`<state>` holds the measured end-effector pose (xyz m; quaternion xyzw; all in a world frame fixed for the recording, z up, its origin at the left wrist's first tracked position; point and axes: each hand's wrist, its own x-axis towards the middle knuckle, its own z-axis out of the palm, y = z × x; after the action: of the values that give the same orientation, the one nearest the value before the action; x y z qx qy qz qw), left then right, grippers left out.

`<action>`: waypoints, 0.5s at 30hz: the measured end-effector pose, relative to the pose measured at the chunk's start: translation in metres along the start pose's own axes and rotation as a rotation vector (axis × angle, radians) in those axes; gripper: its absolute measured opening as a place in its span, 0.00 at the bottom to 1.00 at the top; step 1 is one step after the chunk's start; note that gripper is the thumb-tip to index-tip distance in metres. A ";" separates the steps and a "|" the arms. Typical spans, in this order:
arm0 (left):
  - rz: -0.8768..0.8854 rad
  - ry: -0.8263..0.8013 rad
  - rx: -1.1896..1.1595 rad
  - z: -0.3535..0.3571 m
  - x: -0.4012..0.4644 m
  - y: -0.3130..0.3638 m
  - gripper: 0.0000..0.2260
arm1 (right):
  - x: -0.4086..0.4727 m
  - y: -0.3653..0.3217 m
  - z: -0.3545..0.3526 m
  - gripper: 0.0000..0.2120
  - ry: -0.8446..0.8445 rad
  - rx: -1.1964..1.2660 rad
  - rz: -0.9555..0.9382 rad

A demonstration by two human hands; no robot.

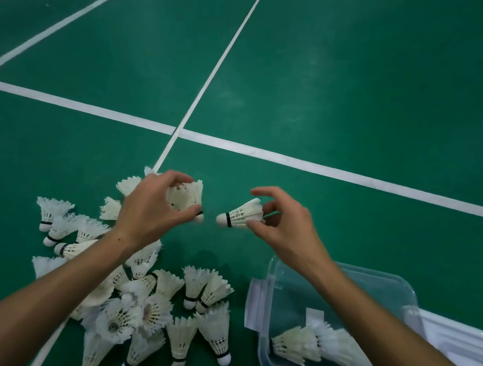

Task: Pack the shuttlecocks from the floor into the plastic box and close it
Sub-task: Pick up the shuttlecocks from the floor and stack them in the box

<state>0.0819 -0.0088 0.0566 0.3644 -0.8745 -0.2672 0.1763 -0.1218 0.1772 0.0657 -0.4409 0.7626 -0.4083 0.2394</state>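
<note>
Several white feather shuttlecocks lie in a loose pile [153, 309] on the green court floor at the lower left. My left hand [154, 208] is shut on one shuttlecock [186, 197], cork pointing right. My right hand [281, 222] pinches another shuttlecock [242, 213] by its feathers, cork pointing left. The two corks face each other a short gap apart, above the floor. The clear plastic box [271, 319] stands open at the lower right, partly under my right forearm. A nested stack of shuttlecocks [314, 346] lies inside it.
The box's white lid [459, 340] lies flat on the floor just right of the box. White court lines [328, 169] cross the green floor beyond my hands. One line runs under the pile.
</note>
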 end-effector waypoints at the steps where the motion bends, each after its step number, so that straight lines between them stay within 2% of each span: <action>1: 0.042 -0.007 -0.022 0.001 -0.004 0.013 0.26 | -0.013 -0.002 -0.012 0.22 0.029 0.030 0.002; 4: 0.109 -0.040 -0.116 0.009 -0.014 0.047 0.26 | -0.057 0.000 -0.049 0.22 0.133 0.107 0.026; 9: 0.180 -0.119 -0.169 0.030 -0.027 0.085 0.29 | -0.123 0.033 -0.084 0.23 0.231 0.079 0.152; 12: 0.203 -0.119 -0.169 0.036 -0.031 0.096 0.30 | -0.146 0.056 -0.084 0.21 0.206 0.013 0.223; 15: 0.215 -0.118 -0.179 0.037 -0.033 0.102 0.30 | -0.146 0.079 -0.067 0.19 0.098 -0.076 0.297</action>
<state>0.0298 0.0886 0.0840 0.2351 -0.8900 -0.3448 0.1839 -0.1355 0.3532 0.0373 -0.3116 0.8451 -0.3601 0.2430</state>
